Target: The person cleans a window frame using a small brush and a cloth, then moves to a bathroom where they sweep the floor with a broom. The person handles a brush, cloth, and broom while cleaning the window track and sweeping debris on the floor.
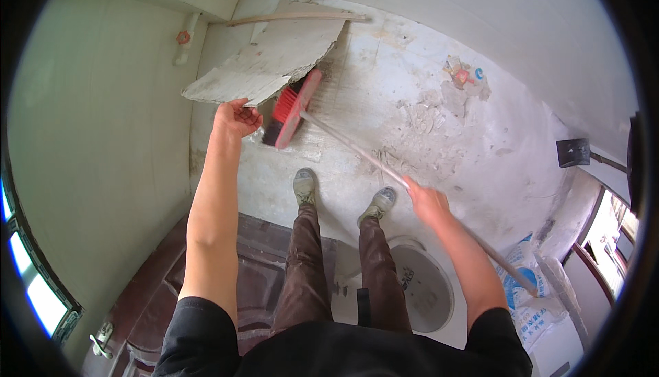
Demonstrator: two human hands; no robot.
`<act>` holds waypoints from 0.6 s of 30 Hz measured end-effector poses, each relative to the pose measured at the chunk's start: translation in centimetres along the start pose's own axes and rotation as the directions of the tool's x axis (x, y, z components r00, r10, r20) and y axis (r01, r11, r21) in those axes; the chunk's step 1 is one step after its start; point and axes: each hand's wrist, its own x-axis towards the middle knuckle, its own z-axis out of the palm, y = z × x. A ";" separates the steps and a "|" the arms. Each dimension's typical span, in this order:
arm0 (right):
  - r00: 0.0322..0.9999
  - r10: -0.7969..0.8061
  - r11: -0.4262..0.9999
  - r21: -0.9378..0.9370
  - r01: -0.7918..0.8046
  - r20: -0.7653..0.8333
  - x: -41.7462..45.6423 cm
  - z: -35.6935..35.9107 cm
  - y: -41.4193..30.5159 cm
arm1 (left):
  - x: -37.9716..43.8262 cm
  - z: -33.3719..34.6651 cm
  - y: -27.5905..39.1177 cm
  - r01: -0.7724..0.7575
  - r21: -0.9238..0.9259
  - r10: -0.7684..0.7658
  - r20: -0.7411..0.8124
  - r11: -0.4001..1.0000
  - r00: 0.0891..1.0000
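A long-handled push broom with a red head [298, 109] and red and dark bristles stands on the dusty floor. My right hand [428, 203] grips its pale handle, which runs back past my forearm. At the near edge of a raised, rough-edged grey board [278, 57] is my left hand [238, 118], thumb and fingers curled at the rim. The broom head lies close beside the board's broken edge, partly hidden by it. Broken plaster debris [425, 117] is scattered over the floor to the right.
A wooden strip [298, 16] lies across the board's far end. Food-wrapper-like litter [462, 75] lies at the right. Near my legs are a round lidded bucket [425, 289], a brown panelled door [247, 263] and printed plastic sacks [535, 305]. A red-handled pipe valve [183, 37] juts from the left wall.
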 end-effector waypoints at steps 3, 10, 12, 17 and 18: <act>0.996 0.088 0.994 0.061 -0.088 0.005 4.4 -1.2 0.6 | -0.4 0.3 -0.2 0.002 -0.003 -0.002 -0.001 1.000 1.000; 0.984 0.173 0.925 0.349 -0.149 -0.037 -3.2 2.8 12.3 | 0.8 0.2 -0.4 0.071 -0.010 -0.070 0.089 0.997 0.994; 0.964 0.267 0.907 0.336 -0.252 0.003 -7.6 1.7 13.2 | 0.4 0.1 -0.4 0.058 0.004 -0.058 0.060 0.998 0.996; 0.905 0.422 0.903 0.107 -0.416 -0.043 -19.3 -4.5 8.1 | 0.2 0.1 0.0 0.040 0.010 -0.040 0.049 0.999 0.998; 0.905 0.424 0.904 0.073 -0.421 -0.030 -20.6 -5.2 7.5 | 0.4 0.2 0.0 0.041 0.001 -0.041 0.048 0.999 0.998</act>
